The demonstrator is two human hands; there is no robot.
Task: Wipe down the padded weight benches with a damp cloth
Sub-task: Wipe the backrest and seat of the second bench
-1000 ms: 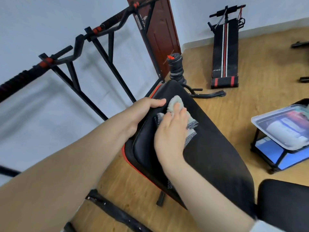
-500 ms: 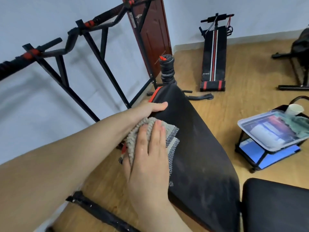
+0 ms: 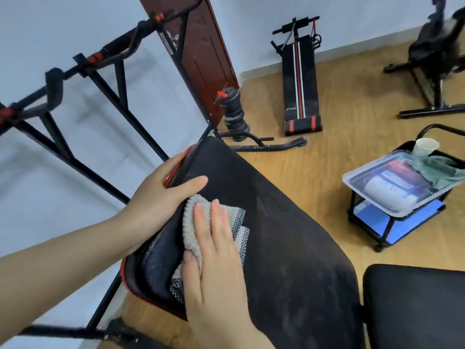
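Both grips worked in the lower middle of the frame: my left grip (image 3: 161, 195) was clamped round the red-piped edge of the padded surface (image 3: 289, 235), thumb on top, while my right grip (image 3: 216, 260) lay flat, fingers straight, pressing the cloth (image 3: 189, 224) onto the black pad just beside that thumb. I judged the cloth soft, light and limp, best driven under a flat palm, and the pad firm yet yielding, likely slick once damp, so its rim seemed the place to hold.

L grip (image 3: 161, 195): thumb laid over surface (image 3: 289, 235) edge, fingers wrapped behind | R grip (image 3: 214, 250): palm down, fingers straight, tog., pressing flat
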